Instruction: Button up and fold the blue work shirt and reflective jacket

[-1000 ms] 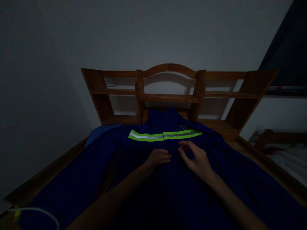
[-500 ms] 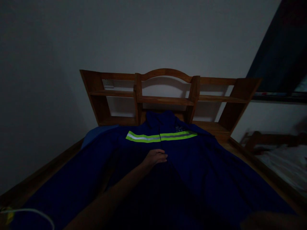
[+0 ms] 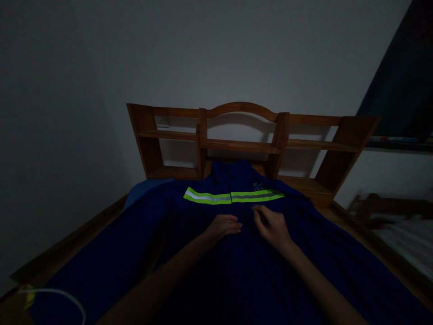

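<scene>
Head view: murky blue jacket [image 3: 245, 257], bottom cropped.

contact of your left hand [image 3: 223, 225] with the blue jacket [image 3: 238, 255] unclear, chest lettering [image 3: 259, 186] too small to read, white cord [image 3: 61, 292] cut off below

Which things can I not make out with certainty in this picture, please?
All in the head view:
Lettering on the blue jacket: too small and dim to read.
Lower hem: not seen; the jacket runs past the bottom edge.
Left hand and right hand: darkness hides whether either grips cloth.
White cord: cut off by the bottom edge.
</scene>
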Demonstrator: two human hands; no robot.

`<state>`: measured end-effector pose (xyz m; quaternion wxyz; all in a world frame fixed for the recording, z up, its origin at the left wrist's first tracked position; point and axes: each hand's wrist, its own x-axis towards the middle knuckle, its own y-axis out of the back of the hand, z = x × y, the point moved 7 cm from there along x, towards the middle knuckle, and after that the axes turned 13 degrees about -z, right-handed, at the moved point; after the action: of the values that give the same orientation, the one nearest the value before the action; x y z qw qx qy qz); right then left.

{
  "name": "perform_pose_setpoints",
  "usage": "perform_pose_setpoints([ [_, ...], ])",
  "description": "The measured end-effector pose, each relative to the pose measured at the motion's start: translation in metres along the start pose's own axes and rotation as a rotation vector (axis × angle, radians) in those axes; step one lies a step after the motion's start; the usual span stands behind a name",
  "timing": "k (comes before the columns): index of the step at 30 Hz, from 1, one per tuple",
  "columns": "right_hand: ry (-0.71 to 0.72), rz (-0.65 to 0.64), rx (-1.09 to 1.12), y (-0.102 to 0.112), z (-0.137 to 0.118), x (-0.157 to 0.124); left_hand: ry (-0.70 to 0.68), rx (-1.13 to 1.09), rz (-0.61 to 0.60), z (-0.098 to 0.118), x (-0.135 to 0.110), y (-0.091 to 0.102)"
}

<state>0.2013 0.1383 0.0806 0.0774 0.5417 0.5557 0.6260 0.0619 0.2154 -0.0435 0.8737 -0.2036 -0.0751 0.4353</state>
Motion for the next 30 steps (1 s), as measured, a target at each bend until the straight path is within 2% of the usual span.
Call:
perform_pose_setpoints([
  [2, -0.171, -0.102, 0.192, -0.03, 0.029, 0.001, 0.023, -0.004, -0.01, -0.002, 0.002, 0.001],
  [3, -0.204, -0.148, 0.258, -0.042, 0.036, -0.001, 0.032, -0.002, -0.003, -0.003, 0.003, 0.002],
  [5, -0.181, -0.219, 0.345, -0.057, 0.038, -0.003, 0.039, 0.013, 0.013, -0.004, 0.006, 0.005],
  [8, -0.129, -0.256, 0.406, -0.059, 0.034, -0.006, 0.022, 0.061, -0.004, -0.005, 0.01, 0.006],
  [15, -0.125, -0.304, 0.45, -0.058, 0.03, -0.007, -0.046, 0.295, 0.008, 0.0, 0.012, 0.006],
  [18, -0.158, -0.336, 0.501, -0.064, 0.036, -0.009, -0.067, 0.327, 0.003, 0.003, 0.01, 0.002],
  [22, -0.281, -0.393, 0.59, -0.078, 0.052, -0.015, -0.071, 0.368, 0.02, 0.005, 0.006, -0.001],
  [26, -0.335, -0.425, 0.656, -0.089, 0.062, -0.019, -0.036, 0.311, 0.056, 0.002, 0.005, 0.003],
  [30, -0.31, -0.404, 0.647, -0.087, 0.06, -0.018, 0.012, 0.173, 0.045, -0.005, 0.007, 0.009],
])
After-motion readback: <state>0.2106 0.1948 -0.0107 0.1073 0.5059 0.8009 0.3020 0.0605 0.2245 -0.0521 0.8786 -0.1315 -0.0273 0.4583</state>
